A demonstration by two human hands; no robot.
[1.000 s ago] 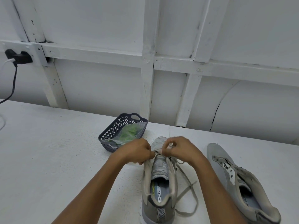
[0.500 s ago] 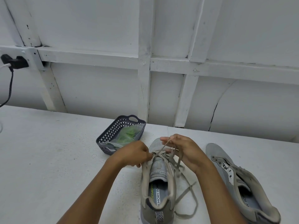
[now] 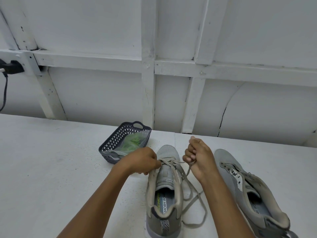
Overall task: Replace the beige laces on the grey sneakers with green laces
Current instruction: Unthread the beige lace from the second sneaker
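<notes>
Head view. Centrally, the left sneaker is shown on the table with its long axis running near to far, heel near and toe far. The beige lace is seen threaded only through the farthest eyelets, by the toe; the nearer eyelets appear empty, and the freed lengths lie in loose loops on the table to the right of the heel.

The left grip is placed on the left edge of the lacing area, its fingertips pinched narrowly on the lace crossing or the eyelet edge; which of the two cannot be told. The right grip is closed into a fist round one strand of the lace and is held just right of the toe, clear of the sneaker. From the crossing, the strand runs rightward into this fist, so the right grip is judged the pulling one and the left the steadying one. Any further draw is judged to lie rightward and upward, across the long axis.

The green laces are seen inside a clear bag in the dark basket, far-left of the toe and nearest the left grip. A second sneaker lies to the right, its visible eyelets seemingly empty.
</notes>
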